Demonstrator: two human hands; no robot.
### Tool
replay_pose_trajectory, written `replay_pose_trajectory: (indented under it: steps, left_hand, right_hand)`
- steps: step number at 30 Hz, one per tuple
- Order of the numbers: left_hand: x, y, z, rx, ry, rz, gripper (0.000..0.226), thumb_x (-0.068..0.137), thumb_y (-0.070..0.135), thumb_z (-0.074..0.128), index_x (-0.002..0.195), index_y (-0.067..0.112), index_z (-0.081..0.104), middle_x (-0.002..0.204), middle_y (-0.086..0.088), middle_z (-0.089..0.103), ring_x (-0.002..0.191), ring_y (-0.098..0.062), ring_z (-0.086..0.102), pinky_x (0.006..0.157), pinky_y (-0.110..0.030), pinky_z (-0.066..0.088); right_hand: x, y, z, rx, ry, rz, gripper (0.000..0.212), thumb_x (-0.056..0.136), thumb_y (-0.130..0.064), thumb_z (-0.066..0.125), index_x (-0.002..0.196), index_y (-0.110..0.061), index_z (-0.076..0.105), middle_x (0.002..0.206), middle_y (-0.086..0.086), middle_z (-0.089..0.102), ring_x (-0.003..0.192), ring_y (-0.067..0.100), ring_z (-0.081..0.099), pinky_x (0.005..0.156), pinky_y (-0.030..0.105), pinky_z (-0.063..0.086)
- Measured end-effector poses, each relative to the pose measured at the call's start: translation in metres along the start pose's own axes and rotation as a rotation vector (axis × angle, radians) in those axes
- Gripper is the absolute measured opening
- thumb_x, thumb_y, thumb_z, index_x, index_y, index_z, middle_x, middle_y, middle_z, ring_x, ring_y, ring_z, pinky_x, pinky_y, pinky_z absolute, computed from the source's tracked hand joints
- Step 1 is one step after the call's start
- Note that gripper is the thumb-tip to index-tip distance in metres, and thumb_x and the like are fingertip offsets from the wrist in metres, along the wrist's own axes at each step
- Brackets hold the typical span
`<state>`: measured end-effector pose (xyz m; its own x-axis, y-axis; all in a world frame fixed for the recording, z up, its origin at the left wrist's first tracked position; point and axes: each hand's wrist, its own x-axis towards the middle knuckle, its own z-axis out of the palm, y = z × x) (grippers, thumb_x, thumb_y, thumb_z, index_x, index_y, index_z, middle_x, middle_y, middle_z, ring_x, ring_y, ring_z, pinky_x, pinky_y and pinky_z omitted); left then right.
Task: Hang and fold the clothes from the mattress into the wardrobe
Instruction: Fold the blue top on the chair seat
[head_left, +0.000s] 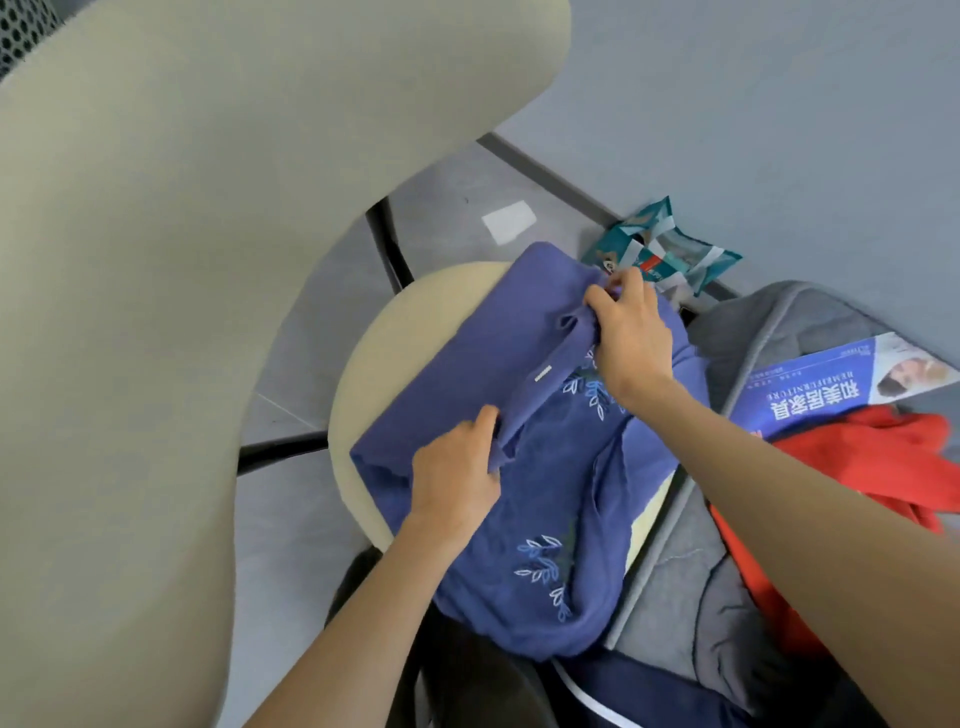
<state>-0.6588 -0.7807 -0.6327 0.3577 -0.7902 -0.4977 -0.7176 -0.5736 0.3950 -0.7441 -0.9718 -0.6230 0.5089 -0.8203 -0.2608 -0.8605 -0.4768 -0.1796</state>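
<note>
Shirt (540, 483) lies spread on stool (415, 322), right edge reaching over mattress (810, 317). I see left hand (457, 473) pinching the near end of a cloth band (collar, I think), fingers (488, 421) curled on it. Right hand (631, 332) grips the far end, bunched tight. My read on risk: stool is small and shirt overhangs, so a hard tug could drag it onto floor (457, 208) or undo the fold.

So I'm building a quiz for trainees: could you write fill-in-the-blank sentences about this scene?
The left hand and right hand grip the blue garment, embroidered with ___.
The heaped garment on the grey mattress is coloured ___.
The teal packet lies on the ___.
Missing words: leaves, red, floor.
</note>
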Motion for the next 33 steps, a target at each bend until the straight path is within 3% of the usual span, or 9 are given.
replay_pose_trajectory:
  steps: [3,5,9,12,16,19,24,29,33]
  left_hand:
    - [-0.007,0.001,0.025,-0.042,-0.247,0.111,0.049,0.084,0.045,0.062,0.128,0.032,0.044,0.114,0.005,0.042,0.11,-0.013,0.047,0.07,-0.03,0.04]
    - [-0.011,-0.001,0.034,-0.118,-0.287,0.15,0.044,0.081,0.057,0.061,0.119,0.036,0.055,0.112,0.011,0.04,0.11,-0.006,0.044,0.073,-0.025,0.039]
    - [-0.009,-0.013,0.036,-0.161,-0.08,0.131,0.028,0.088,0.054,0.053,0.096,0.03,0.067,0.102,0.013,0.051,0.101,-0.01,0.052,0.075,-0.025,0.042]
    - [0.001,-0.024,0.034,-0.076,0.067,0.097,0.033,0.085,0.046,0.062,0.112,0.027,0.063,0.115,0.003,0.053,0.107,-0.024,0.05,0.083,-0.041,0.043]
    - [0.007,-0.034,0.033,0.021,0.095,-0.052,0.05,0.085,0.036,0.065,0.131,0.025,0.051,0.142,-0.007,0.033,0.126,-0.031,0.034,0.098,-0.048,0.036]
    - [0.013,-0.036,0.028,-0.043,0.187,-0.2,0.065,0.086,0.031,0.065,0.143,0.023,0.036,0.146,-0.016,0.028,0.131,-0.037,0.031,0.106,-0.049,0.03]
    - [0.028,-0.047,0.018,-0.142,0.135,-0.393,0.068,0.092,0.033,0.058,0.147,0.017,0.023,0.141,-0.013,0.035,0.125,-0.035,0.038,0.102,-0.047,0.032]
    - [0.04,-0.055,0.013,-0.201,0.076,-0.401,0.045,0.09,0.034,0.061,0.125,0.012,0.044,0.122,-0.01,0.051,0.113,-0.032,0.047,0.089,-0.044,0.04]
    - [0.047,-0.062,0.011,-0.192,-0.044,-0.362,0.026,0.093,0.03,0.057,0.107,0.01,0.05,0.106,-0.007,0.058,0.101,-0.03,0.055,0.084,-0.045,0.046]
  right_hand:
    - [-0.012,0.032,0.018,-0.216,-0.178,0.096,0.042,0.085,-0.004,0.06,0.124,-0.014,0.048,0.154,0.013,0.013,0.136,0.041,0.017,0.093,0.048,0.033]
    - [-0.02,0.041,0.025,-0.147,-0.229,0.2,0.043,0.085,-0.003,0.059,0.124,-0.021,0.053,0.158,0.01,0.003,0.139,0.043,0.009,0.101,0.05,0.029]
    - [-0.035,0.045,0.033,0.075,-0.13,0.332,0.024,0.092,-0.008,0.048,0.107,-0.017,0.065,0.154,0.006,0.018,0.132,0.039,0.022,0.092,0.049,0.04]
    - [-0.039,0.046,0.039,0.202,-0.171,0.457,0.031,0.097,-0.027,0.043,0.123,-0.016,0.056,0.15,0.008,0.025,0.128,0.036,0.031,0.089,0.047,0.044]
    - [-0.038,0.047,0.041,0.191,-0.047,0.63,0.039,0.09,-0.02,0.051,0.128,-0.01,0.049,0.154,0.011,0.018,0.131,0.036,0.023,0.098,0.047,0.032]
    - [-0.036,0.043,0.036,0.142,0.03,0.382,0.04,0.087,-0.009,0.052,0.127,-0.014,0.05,0.154,0.011,0.018,0.131,0.038,0.024,0.096,0.047,0.033]
    - [-0.008,0.006,0.036,0.072,-0.125,-0.071,0.056,0.088,0.003,0.045,0.138,-0.022,0.043,0.155,0.003,0.02,0.126,0.032,0.035,0.084,0.041,0.038]
    - [0.035,-0.031,0.045,-0.075,-0.291,-0.191,0.083,0.082,0.011,0.048,0.148,-0.033,0.024,0.16,-0.001,0.002,0.124,0.031,0.038,0.064,0.035,0.036]
    - [0.054,-0.037,0.049,-0.262,-0.299,-0.161,0.07,0.083,0.006,0.056,0.142,-0.023,0.031,0.16,0.006,-0.001,0.121,0.034,0.041,0.061,0.035,0.035]
